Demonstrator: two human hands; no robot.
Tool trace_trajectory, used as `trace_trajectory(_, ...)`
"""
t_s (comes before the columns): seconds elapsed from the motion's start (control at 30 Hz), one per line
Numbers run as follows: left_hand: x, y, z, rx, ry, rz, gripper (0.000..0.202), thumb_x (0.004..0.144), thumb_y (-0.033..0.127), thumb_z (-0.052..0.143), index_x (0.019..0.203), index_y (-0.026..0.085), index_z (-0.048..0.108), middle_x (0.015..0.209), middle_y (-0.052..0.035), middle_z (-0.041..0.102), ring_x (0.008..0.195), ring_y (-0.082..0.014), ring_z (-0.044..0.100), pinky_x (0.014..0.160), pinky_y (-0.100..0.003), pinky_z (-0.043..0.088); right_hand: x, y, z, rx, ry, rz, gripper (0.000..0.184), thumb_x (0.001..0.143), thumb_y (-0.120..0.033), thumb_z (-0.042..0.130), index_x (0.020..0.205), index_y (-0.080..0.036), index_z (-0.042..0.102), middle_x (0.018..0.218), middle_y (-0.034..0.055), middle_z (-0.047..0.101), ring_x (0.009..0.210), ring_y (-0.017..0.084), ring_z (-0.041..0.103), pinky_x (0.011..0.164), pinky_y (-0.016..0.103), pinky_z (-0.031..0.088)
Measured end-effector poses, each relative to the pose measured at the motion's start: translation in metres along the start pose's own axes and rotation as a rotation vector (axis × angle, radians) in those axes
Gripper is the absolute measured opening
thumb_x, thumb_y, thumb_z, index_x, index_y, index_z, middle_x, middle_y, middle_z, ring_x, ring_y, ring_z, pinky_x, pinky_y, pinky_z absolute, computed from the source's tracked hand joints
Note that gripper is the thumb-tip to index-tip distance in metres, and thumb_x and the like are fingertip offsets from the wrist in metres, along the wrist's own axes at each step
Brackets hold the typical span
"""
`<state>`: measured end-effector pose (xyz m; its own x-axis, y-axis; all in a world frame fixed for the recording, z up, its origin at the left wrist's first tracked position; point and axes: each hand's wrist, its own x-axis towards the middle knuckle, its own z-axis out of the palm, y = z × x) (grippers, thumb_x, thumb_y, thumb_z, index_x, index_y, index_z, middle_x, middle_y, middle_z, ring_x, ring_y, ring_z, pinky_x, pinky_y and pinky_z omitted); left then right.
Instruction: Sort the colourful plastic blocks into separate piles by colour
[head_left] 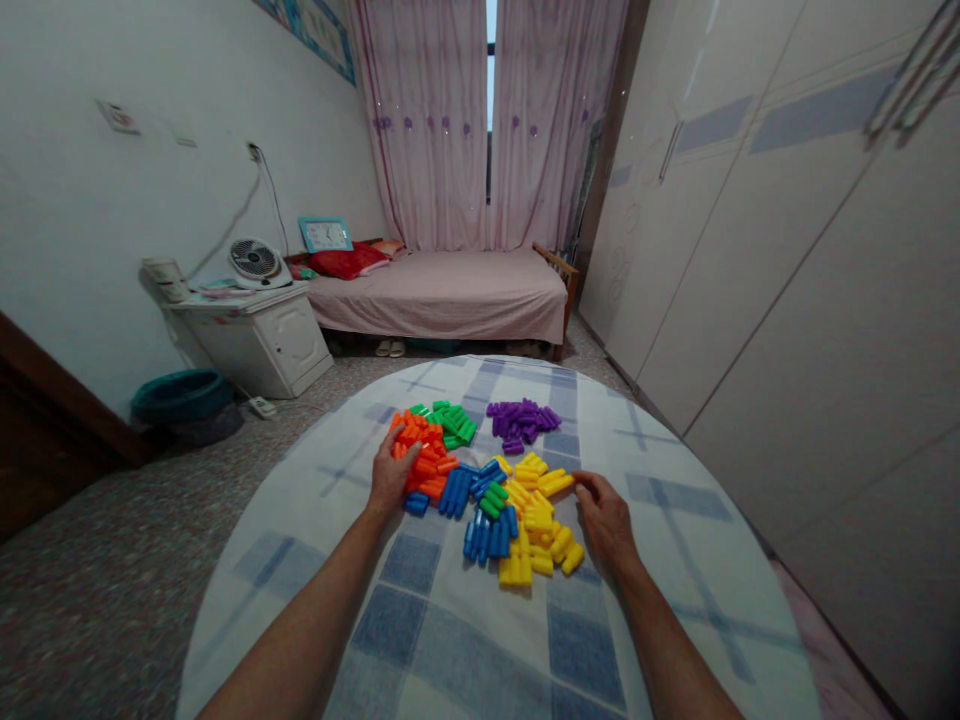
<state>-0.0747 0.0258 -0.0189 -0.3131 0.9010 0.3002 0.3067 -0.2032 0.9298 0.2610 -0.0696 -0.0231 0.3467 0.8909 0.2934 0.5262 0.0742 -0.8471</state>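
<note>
Small plastic pegs lie sorted by colour on a round table with a blue-checked cloth (450, 640). My left hand (390, 472) rests against the left side of the orange pile (426, 455), fingers curled onto the pegs. My right hand (606, 515) sits at the right edge of the yellow pile (541, 515), its fingertips pinched on a yellow peg (561, 485). Blue pegs (469, 500) lie between the two hands, with a few green ones (493, 497) mixed in. A green pile (452, 423) and a purple pile (521, 420) sit farther back.
Beyond the table stands a bed with a pink cover (442, 290), a white bedside cabinet (259, 340) with a fan (256, 262), and a teal basin (180, 395) on the floor. Wardrobe doors (787, 250) line the right wall.
</note>
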Motion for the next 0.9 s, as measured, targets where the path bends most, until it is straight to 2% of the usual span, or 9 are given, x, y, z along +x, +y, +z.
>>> trace_trajectory(0.2,-0.017,0.019,0.023,-0.123,-0.007,-0.079,0.054,0.072,0.035,0.064,0.121,0.015,0.054,0.120,-0.0108,0.060,0.108,-0.0234,0.058,0.096,-0.037,0.046,0.000,0.001,0.000,-0.011,-0.014,0.003,0.033,0.079,-0.034,0.043,0.099,-0.017,0.063,0.100,0.0084,0.067,0.093,0.022,0.061,0.086,0.036,0.045)
trace_trajectory(0.4,-0.025,0.041,0.037,-0.179,-0.112,-0.068,0.045,0.071,0.031,0.065,0.113,0.015,0.059,0.113,-0.0094,0.063,0.103,-0.0231,0.061,0.090,-0.038,0.050,0.000,0.002,0.000,-0.014,-0.011,-0.035,0.032,0.079,-0.033,0.042,0.098,-0.017,0.063,0.098,0.0079,0.067,0.092,0.021,0.061,0.085,0.035,0.045)
trace_trajectory(0.57,-0.035,0.063,0.050,-0.057,-0.217,0.052,0.033,0.071,0.024,0.065,0.103,0.017,0.064,0.106,-0.0080,0.065,0.103,-0.0222,0.059,0.096,-0.039,0.044,0.001,0.003,0.001,-0.012,-0.011,-0.029,0.033,0.079,-0.033,0.043,0.098,-0.017,0.063,0.098,0.0079,0.067,0.092,0.021,0.061,0.085,0.035,0.045)
trace_trajectory(0.67,-0.043,0.072,0.059,0.036,-0.311,0.183,0.031,0.072,0.022,0.063,0.103,0.017,0.065,0.106,-0.0073,0.064,0.106,-0.0220,0.057,0.100,-0.040,0.040,0.000,0.002,0.001,-0.012,-0.012,-0.026,0.033,0.079,-0.033,0.042,0.099,-0.017,0.063,0.098,0.0080,0.067,0.092,0.021,0.061,0.085,0.035,0.045)
trace_trajectory(0.9,-0.069,0.084,0.064,0.234,-0.567,0.467,0.038,0.072,0.025,0.067,0.110,0.023,0.063,0.125,-0.0075,0.053,0.119,-0.0237,0.049,0.103,-0.040,0.039,0.000,-0.002,0.000,-0.021,-0.005,-0.028,0.033,0.078,-0.032,0.041,0.098,-0.016,0.063,0.100,0.0084,0.067,0.092,0.020,0.060,0.086,0.035,0.045)
